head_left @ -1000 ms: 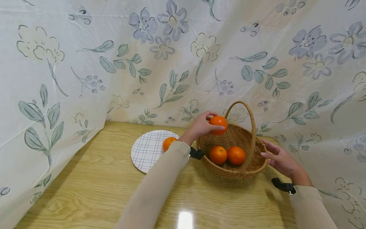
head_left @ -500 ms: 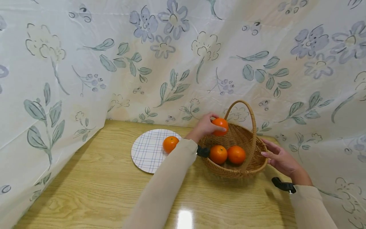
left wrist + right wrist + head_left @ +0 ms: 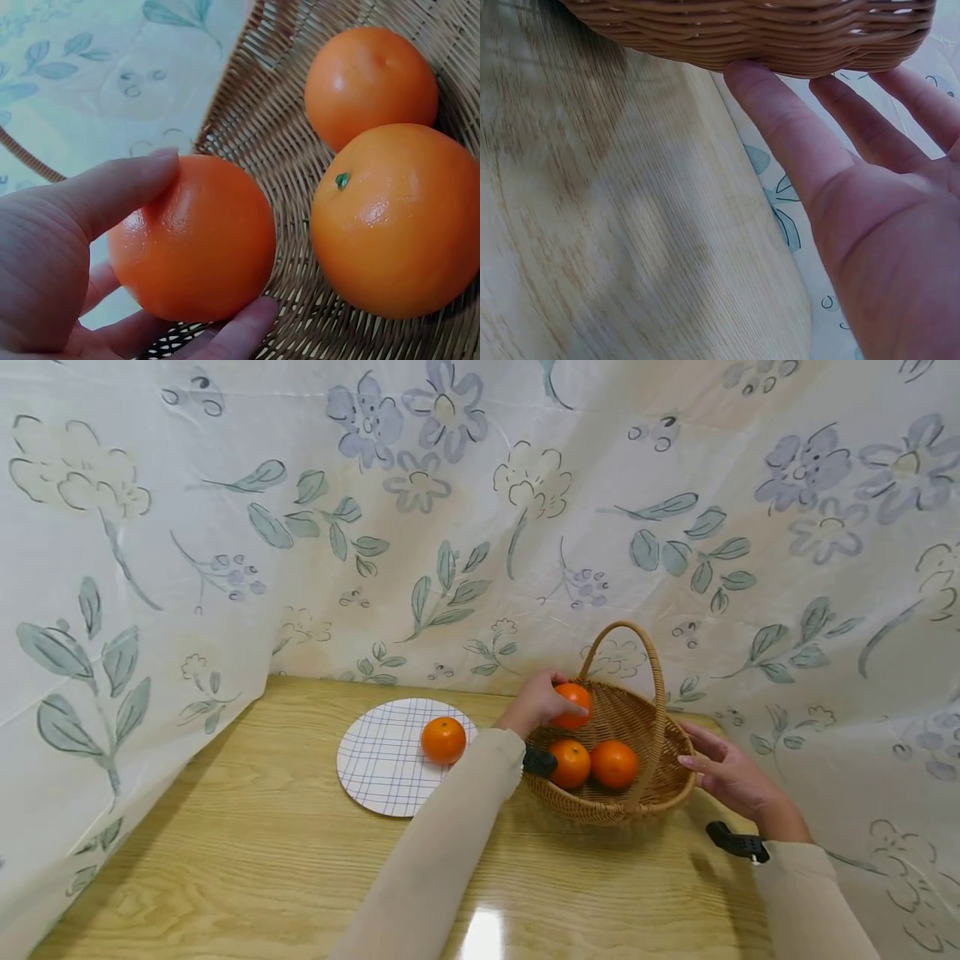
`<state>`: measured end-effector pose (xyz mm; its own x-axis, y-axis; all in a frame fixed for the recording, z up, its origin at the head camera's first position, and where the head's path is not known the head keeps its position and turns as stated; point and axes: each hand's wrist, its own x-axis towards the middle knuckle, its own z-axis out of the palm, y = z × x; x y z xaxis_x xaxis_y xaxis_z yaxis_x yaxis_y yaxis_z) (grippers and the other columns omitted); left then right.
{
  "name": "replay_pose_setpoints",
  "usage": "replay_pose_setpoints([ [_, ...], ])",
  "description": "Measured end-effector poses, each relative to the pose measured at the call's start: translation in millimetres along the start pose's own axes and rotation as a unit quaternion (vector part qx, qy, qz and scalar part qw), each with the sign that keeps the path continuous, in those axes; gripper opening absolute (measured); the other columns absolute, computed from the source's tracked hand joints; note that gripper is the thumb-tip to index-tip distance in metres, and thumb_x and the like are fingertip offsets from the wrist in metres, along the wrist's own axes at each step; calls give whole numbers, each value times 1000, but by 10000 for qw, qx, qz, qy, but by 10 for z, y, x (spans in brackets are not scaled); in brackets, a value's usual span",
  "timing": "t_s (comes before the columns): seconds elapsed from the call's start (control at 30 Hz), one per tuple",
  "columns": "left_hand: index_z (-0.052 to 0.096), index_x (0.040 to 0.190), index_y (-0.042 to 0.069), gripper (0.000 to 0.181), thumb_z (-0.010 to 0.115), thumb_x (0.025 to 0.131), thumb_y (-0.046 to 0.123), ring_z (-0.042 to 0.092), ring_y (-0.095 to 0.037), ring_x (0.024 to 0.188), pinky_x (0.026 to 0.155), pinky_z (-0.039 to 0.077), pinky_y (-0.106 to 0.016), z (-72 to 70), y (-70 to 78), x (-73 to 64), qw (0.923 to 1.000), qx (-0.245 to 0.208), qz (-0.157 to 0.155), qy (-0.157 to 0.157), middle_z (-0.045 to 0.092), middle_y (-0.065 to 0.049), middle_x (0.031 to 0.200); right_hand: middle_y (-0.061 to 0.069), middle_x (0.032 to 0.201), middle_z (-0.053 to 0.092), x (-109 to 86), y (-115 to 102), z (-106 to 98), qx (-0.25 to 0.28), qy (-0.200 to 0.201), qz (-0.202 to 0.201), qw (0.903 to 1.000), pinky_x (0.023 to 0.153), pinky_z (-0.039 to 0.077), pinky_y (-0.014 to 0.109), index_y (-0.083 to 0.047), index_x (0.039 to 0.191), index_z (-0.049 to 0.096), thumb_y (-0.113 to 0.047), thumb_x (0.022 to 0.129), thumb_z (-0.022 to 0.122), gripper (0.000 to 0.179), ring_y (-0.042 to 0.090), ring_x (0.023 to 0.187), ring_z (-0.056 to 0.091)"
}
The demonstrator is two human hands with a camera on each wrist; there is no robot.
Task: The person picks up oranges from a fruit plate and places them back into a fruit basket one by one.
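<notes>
My left hand [image 3: 534, 703] grips an orange [image 3: 199, 240] between thumb and fingers, low inside the wicker basket [image 3: 585, 815] at its left side. Two more oranges lie side by side on the basket's floor: one with a green stem end [image 3: 397, 225] and a redder one [image 3: 367, 82]. On the basket's right side, my right hand [image 3: 735, 777] touches the wicker wall from outside with extended digits, as the right wrist view shows. Left of the basket, a single orange [image 3: 443, 741] sits on a round white plate [image 3: 382, 760] with blue grid lines.
The basket's tall arched handle [image 3: 656, 685] rises over its middle, to the right of my left hand. A floral cloth [image 3: 450, 527] hangs behind and along both sides of the wooden table [image 3: 247, 860]. My left forearm crosses the plate's right edge.
My left hand has lowered the orange from above the basket's left rim down into the basket. The right hand keeps its place, and the plate's orange shows more fully.
</notes>
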<state>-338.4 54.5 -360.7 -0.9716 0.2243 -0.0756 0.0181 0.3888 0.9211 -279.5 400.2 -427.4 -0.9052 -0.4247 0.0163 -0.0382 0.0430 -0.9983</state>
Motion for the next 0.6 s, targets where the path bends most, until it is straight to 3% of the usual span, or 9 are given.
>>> replay_pose_setpoints([
  [0.3, 58, 124, 10, 57, 91, 77, 18, 58, -25, 89, 88, 59, -52, 58, -27, -11, 9995, 236, -201, 77, 62, -13, 123, -13, 148, 45, 8, 11, 12, 95, -108, -102, 9998, 94, 59, 32, -10, 164, 18, 5, 104, 46, 68, 5, 125, 60],
  [0.43, 56, 130, 10, 60, 89, 81, 19, 58, -25, 87, 89, 59, -51, 76, -40, 0, 9986, 393, -345, 21, 61, -13, 128, -15, 147, 47, 10, 22, 11, 115, -133, -132, 9998, 93, 59, 32, -12, 164, 21, 6, 104, 45, 67, 5, 125, 60],
  [0.6, 55, 137, 7, 58, 83, 88, 18, 59, -24, 89, 92, 60, -47, 91, -53, 28, 9986, 273, -455, -54, 59, -14, 135, -15, 145, 49, 0, 32, 10, 100, -98, -158, 9998, 93, 59, 32, -12, 164, 23, 6, 104, 46, 67, 6, 124, 61],
])
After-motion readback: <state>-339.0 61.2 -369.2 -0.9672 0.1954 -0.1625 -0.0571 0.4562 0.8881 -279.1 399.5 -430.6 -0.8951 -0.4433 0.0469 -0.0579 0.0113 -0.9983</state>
